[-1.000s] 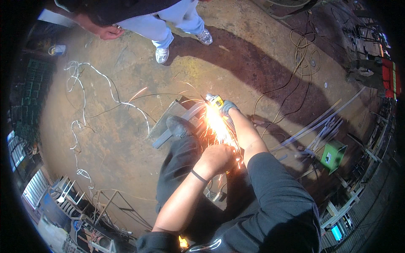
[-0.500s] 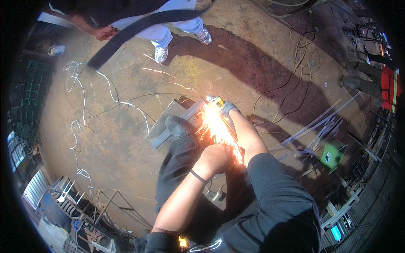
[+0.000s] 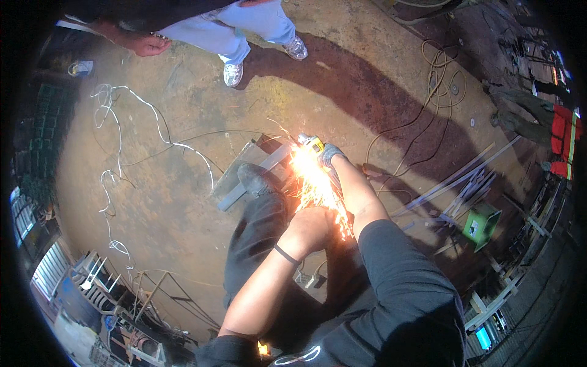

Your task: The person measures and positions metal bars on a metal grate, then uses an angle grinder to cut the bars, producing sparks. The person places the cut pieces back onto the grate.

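Concrete floor [image 3: 183, 202] stained, rust-brown, fills view; white cable [image 3: 122, 147] snakes at 9 o'clock, green box [image 3: 481, 223] at 3 o'clock. Grey metal frame [image 3: 244, 177] flat on floor near centre. Yellow angle grinder [image 3: 313, 145] on frame, throwing bright sparks [image 3: 318, 186]. Right hand [image 3: 330, 154], gloved, fingers clamped on grinder. Left hand [image 3: 315, 227] amid sparks, fingers curled; grip unclear.

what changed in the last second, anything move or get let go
Little changed. The bystander's hand at the top left drifted slightly, and a dark blurred streak seen near it half a second ago is gone. The right hand stayed on the yellow grinder, the left hand stayed low, sparks flying, foot on the metal frame.
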`<control>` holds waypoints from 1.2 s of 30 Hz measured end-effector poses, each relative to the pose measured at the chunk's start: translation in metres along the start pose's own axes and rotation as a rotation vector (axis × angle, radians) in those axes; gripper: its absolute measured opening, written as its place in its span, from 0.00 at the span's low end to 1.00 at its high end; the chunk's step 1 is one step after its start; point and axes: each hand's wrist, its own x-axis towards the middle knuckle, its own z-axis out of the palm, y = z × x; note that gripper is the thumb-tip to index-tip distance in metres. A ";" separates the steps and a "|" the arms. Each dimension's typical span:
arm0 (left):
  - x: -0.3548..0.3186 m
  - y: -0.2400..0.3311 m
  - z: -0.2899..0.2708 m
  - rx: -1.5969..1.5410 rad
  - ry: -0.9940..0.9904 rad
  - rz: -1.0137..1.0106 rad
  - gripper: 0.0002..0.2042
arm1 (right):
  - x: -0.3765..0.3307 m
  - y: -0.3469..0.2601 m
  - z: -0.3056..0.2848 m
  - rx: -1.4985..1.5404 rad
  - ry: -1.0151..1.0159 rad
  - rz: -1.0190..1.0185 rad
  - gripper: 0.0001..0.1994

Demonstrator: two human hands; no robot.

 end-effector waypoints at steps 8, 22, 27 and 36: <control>0.001 0.009 0.008 0.000 -0.048 -0.099 0.14 | 0.011 0.069 0.023 0.170 -0.010 -0.110 0.30; 0.032 -0.010 0.147 -0.454 0.179 -0.442 0.42 | -0.159 0.124 0.057 1.491 -0.204 -0.388 0.22; 0.057 -0.032 0.204 -0.985 0.513 -0.487 0.32 | -0.192 0.095 0.059 1.577 -0.302 -0.474 0.29; 0.035 -0.075 0.235 -1.458 0.704 -0.532 0.26 | -0.170 0.033 0.095 1.089 -0.531 -0.295 0.20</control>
